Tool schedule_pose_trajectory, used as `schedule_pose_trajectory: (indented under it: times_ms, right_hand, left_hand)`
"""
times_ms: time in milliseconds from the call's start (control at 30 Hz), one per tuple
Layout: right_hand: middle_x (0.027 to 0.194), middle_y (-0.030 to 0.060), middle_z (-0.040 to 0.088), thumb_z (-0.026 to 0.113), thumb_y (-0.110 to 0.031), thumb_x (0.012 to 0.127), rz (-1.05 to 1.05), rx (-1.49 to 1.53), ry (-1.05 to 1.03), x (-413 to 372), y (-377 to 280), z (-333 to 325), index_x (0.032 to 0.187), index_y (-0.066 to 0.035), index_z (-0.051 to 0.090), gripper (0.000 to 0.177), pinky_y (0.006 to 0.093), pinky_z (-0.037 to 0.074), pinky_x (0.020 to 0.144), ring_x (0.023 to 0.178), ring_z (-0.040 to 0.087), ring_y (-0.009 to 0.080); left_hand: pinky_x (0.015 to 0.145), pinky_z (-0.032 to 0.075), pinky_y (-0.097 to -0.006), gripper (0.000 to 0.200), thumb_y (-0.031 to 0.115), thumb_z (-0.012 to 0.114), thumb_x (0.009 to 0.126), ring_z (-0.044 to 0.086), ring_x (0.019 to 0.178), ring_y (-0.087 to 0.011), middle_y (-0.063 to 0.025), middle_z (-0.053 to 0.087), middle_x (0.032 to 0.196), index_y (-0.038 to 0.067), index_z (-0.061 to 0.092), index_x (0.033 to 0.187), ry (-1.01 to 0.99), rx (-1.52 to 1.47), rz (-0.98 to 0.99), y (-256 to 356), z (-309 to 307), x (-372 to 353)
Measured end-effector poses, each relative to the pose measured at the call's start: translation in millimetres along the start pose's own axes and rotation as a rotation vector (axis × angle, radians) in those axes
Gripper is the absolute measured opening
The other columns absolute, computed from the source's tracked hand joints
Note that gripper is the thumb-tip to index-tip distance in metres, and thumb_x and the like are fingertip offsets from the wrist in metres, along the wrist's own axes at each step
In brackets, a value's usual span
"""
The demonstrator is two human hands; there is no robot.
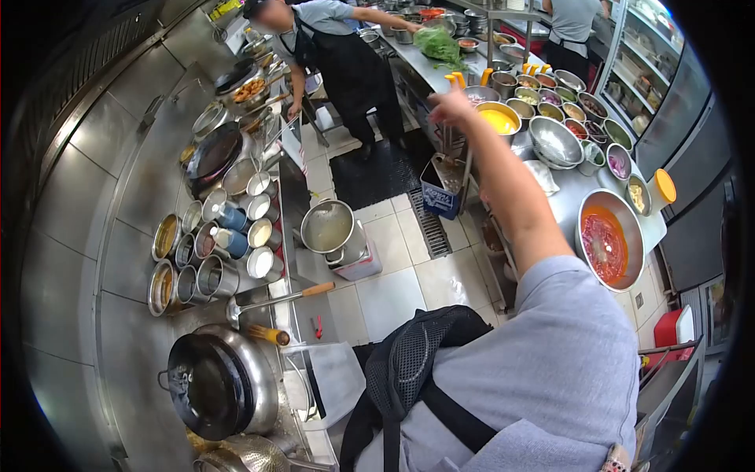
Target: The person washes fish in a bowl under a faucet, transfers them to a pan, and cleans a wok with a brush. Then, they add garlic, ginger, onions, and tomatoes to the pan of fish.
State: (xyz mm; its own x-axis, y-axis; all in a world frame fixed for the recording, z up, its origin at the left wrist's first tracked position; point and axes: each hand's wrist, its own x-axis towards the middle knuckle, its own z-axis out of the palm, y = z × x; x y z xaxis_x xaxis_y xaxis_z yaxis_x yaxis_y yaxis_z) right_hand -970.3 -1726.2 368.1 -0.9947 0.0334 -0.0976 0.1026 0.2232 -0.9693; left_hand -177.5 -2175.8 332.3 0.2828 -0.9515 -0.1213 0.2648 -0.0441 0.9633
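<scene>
My right arm reaches forward over the edge of the steel counter [562, 206]. At its end, my right hand [451, 108] is beside the orange handles [458, 79] and left of a bowl of yellow liquid [500, 119]. Its fingers are small and blurred, so their grip cannot be made out. Nearer along the counter are a metal colander [555, 141], a white cloth [542, 177] and a large bowl of red meat in orange liquid [604, 240]. My left hand is out of view.
A co-worker [338, 71] stands ahead, one hand at leafy greens [439, 46]. On the left are a black wok [208, 385], a ladle [275, 301] and several metal pots. A stockpot [330, 230] stands in the aisle, near a blue bucket [440, 187].
</scene>
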Motion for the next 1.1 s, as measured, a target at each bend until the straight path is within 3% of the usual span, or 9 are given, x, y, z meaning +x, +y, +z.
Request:
schedule_pose_trajectory:
  times_ms: [100,233,367,400,567,733,800,967,1100]
  right_hand:
    - [0.068,0.0132,0.066,0.064,-0.016,0.084,-0.086,-0.102,0.18,2.2,16.2,-34.4,0.119,0.003,0.04,0.047,0.0393,0.051,0.046,0.052,0.066,0.025]
    - [0.072,0.0167,0.068,0.065,-0.014,0.084,-0.074,-0.478,-0.26,-24.9,104.4,14.0,0.149,0.009,0.017,0.084,0.0377,0.052,0.05,0.057,0.067,0.0225]
    - [0.072,0.0167,0.069,0.062,-0.013,0.092,0.199,-0.416,-0.611,-84.8,187.4,49.6,0.13,0.006,0.036,0.05,0.0368,0.054,0.047,0.058,0.069,0.0241]
    - [0.069,0.0152,0.067,0.06,-0.01,0.094,0.248,-0.425,-0.575,-94.0,209.4,53.2,0.122,0.004,0.043,0.035,0.0343,0.054,0.048,0.059,0.069,0.0247]
    - [0.078,0.026,0.069,0.062,-0.008,0.091,0.43,-0.53,-0.586,-118.3,251.8,26.0,0.149,0.004,0.005,0.082,0.0365,0.054,0.048,0.061,0.07,0.0291]
    - [0.074,0.0257,0.066,0.061,-0.007,0.091,0.395,-0.563,-0.501,-115.0,302.2,6.1,0.141,0.01,0.013,0.071,0.0393,0.057,0.047,0.061,0.07,0.032]
    - [0.074,0.0258,0.066,0.061,-0.007,0.091,0.391,-0.581,-0.537,-110.6,307.5,1.3,0.142,0.009,0.011,0.073,0.0391,0.057,0.047,0.06,0.07,0.0317]
    - [0.076,0.0186,0.069,0.067,-0.012,0.088,0.397,-0.42,-0.771,-91.1,259.2,47.1,0.149,0.003,0.021,0.078,0.0367,0.053,0.051,0.062,0.07,0.0252]
    - [0.083,0.0191,0.069,0.066,-0.016,0.084,-0.247,-0.789,-0.87,-116.1,150.4,125.6,0.136,0.007,0.046,0.06,0.0344,0.055,0.065,0.067,0.07,0.0274]
  left_hand:
    - [0.1,0.045,-0.0403,0.05,0.031,0.059,0.096,0.058,0.113,-0.0277,-0.0134,0.06,0.128,0.003,0.05,0.136,0.043,-0.014,-0.031,1.5,2.7,-6.7]
    - [0.104,0.042,-0.0409,0.052,0.036,0.059,0.096,0.057,0.116,-0.0287,-0.0143,0.059,0.129,0.003,0.051,0.135,0.094,-0.07,-0.064,1.4,4.8,-11.3]
    - [0.103,0.042,-0.0409,0.052,0.043,0.053,0.098,0.056,0.115,-0.0282,-0.0124,0.062,0.123,0.002,0.055,0.13,0.018,-0.051,-0.139,-33.0,-0.5,3.5]
    - [0.102,0.042,-0.0409,0.051,0.042,0.052,0.099,0.057,0.114,-0.028,-0.0123,0.062,0.123,0.002,0.055,0.13,-0.008,-0.074,-0.122,-35.9,-1.7,6.4]
    - [0.1,0.044,-0.04,0.047,0.039,0.049,0.1,0.059,0.11,-0.0277,-0.0125,0.063,0.119,0.0,0.057,0.127,-0.01,-0.084,-0.107,-28.0,-0.5,13.5]
    - [0.093,0.047,-0.0393,0.044,0.037,0.047,0.102,0.06,0.102,-0.0276,-0.0126,0.065,0.111,0.0,0.057,0.123,-0.1,-0.083,-0.064,-35.5,-7.1,25.5]
    - [0.095,0.047,-0.0421,0.048,0.043,0.045,0.101,0.06,0.101,-0.0277,-0.0141,0.065,0.11,0.003,0.058,0.123,-0.357,-0.106,-0.08,-62.7,-40.9,64.6]
    - [0.09,0.05,-0.0354,0.048,0.038,0.061,0.096,0.062,0.109,-0.0202,-0.0052,0.064,0.123,0.007,0.055,0.132,-0.184,-0.205,-0.055,-74.6,-29.1,80.8]
    - [0.076,0.052,-0.0339,0.04,0.037,0.06,0.097,0.064,0.088,-0.0196,-0.008,0.067,0.102,0.005,0.058,0.122,-0.298,-0.124,0.005,-59.1,0.0,56.8]
